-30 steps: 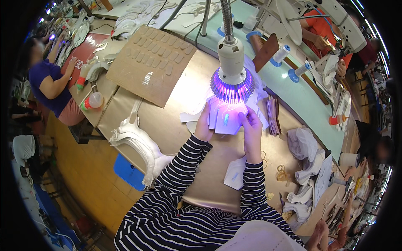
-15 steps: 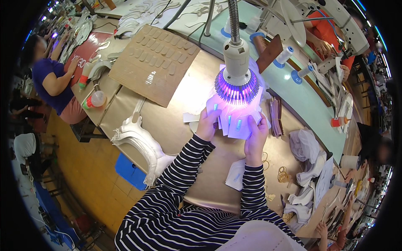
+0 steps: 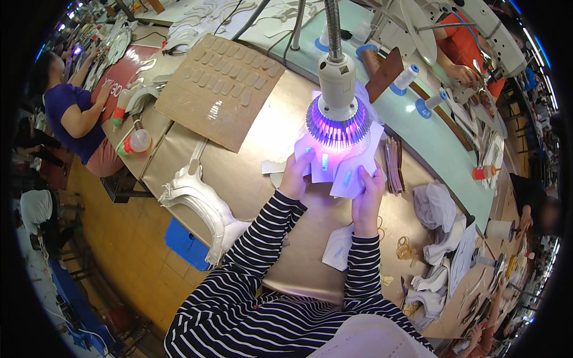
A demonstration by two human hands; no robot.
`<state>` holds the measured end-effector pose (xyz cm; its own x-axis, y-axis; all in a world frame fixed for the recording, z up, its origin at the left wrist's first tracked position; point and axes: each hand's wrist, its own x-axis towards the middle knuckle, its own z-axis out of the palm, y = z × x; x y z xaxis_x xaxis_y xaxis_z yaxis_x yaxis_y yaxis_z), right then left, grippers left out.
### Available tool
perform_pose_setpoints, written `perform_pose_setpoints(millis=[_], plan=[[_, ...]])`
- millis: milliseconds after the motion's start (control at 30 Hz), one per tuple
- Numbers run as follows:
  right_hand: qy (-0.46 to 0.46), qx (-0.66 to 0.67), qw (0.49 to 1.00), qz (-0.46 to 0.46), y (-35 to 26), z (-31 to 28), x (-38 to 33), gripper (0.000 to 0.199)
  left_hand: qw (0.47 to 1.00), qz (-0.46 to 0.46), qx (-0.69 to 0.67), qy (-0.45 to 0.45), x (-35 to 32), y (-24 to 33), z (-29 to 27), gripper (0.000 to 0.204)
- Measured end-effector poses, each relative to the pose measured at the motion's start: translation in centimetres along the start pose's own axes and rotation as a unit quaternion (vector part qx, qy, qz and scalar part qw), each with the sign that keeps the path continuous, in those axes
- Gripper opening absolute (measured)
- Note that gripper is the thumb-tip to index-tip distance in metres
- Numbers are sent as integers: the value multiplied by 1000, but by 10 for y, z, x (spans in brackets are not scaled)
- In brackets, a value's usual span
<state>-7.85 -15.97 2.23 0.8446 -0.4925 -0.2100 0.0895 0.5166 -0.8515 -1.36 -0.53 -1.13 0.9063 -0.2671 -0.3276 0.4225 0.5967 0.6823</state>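
Both our left grip (image 3: 294,179) and right grip (image 3: 369,194) pinch white pieces (image 3: 348,179), lamp (image 3: 338,113) just above; any slackening could spill them.

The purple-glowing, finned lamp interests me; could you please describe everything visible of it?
The purple-glowing, finned lamp has a smooth white neck, a flared metallic-looking head and a ribbed silver stem joining it from above. It is lit, pointing down over flat white pieces; its underside is hidden and contact with them unclear.

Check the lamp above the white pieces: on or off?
On: the lamp glows violet, tinting the white pieces held by the left hand and right hand.
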Motion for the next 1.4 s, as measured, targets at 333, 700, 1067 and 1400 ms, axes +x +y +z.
perform_pose_setpoints(millis=[333, 700, 1067, 1400], plan=[[34, -29, 998, -43, -10, -10, 9, 59, 996, 77, 43, -1, 8, 4, -6, 28], [37, -311, 950, -7, -67, -129, -81, 37, 976, 3, 168, -138, -28, 27, -6, 27], [0, -688, 721, -85, -40, -182, -195, 72, 732, 73, 676, -36, -189, -88, 1, 64], [-29, -626, 774, -94, -27, -194, -208, 78, 969, 33, 245, -22, -107, -27, -8, 29]])
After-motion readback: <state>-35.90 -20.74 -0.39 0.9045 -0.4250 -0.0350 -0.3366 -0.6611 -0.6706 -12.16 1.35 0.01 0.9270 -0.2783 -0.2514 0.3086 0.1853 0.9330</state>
